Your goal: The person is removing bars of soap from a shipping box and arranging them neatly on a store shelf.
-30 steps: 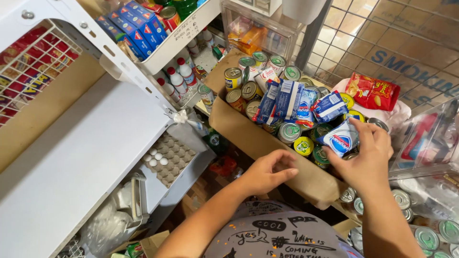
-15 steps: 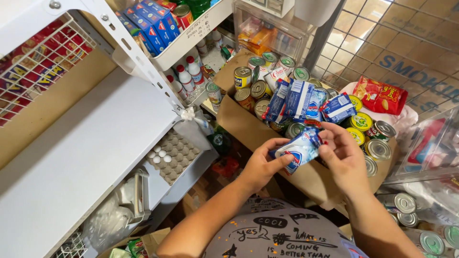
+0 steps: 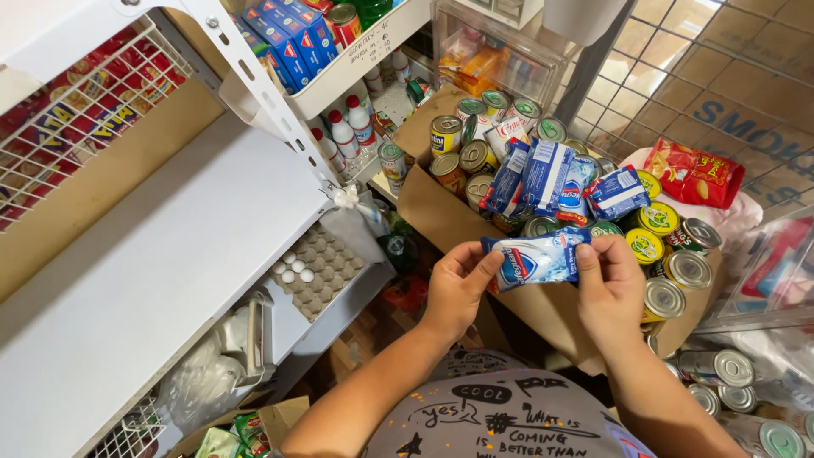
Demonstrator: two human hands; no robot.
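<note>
here, hands (image 3: 534, 284) hold packet (image 3: 537, 258), cans in box (image 3: 441, 212)

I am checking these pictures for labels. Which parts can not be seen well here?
- Blue and white packet, head view: both ends covered by the left hand and right hand.
- Cardboard box: its bottom is hidden under cans and packets.
- Egg tray: partly covered by the white shelf.
- Cans at the lower right: cut off by the edge.
</note>
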